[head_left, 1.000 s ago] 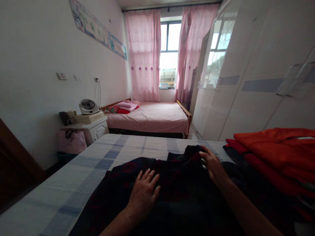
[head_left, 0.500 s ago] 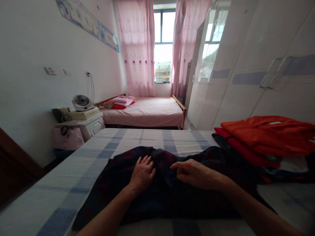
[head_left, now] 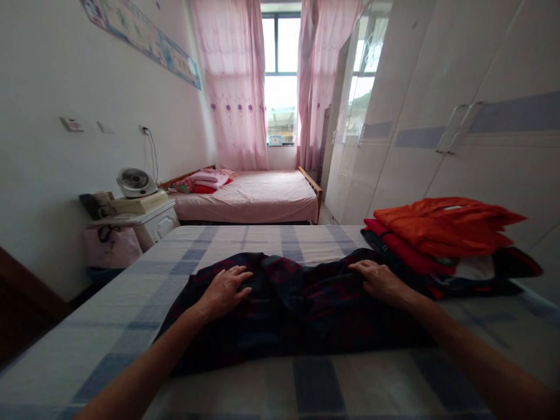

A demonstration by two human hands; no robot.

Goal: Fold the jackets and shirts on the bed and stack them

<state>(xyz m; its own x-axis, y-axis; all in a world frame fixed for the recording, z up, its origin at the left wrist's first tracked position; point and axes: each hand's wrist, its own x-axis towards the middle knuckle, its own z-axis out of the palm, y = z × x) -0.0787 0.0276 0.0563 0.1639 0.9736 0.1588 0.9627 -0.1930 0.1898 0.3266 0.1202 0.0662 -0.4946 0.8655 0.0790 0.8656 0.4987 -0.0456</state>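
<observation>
A dark navy garment with a dull red pattern (head_left: 280,315) lies spread across the bed in front of me; its exact kind is hard to tell. My left hand (head_left: 224,291) rests on its left part, fingers stretched out and thumb apart. Over the right part, my right hand (head_left: 381,281) touches the cloth near its far edge, its fingers loosely bent with a gap to the thumb. Between the two hands the fabric has soft folds. To the right sits a stack of folded clothes, with an orange garment (head_left: 446,224) on top and a red one (head_left: 402,248) beneath.
The garment lies on a white and blue checked bedsheet (head_left: 109,332). Beyond stands a second bed with a pink sheet (head_left: 262,195). A white nightstand (head_left: 160,221) with a small fan (head_left: 136,182) is at left, and a white wardrobe (head_left: 459,76) lines the right.
My hands have moved apart, the left one leftward and the right one rightward along the garment. The garment's near edge lies farther from me, and the view has turned slightly right.
</observation>
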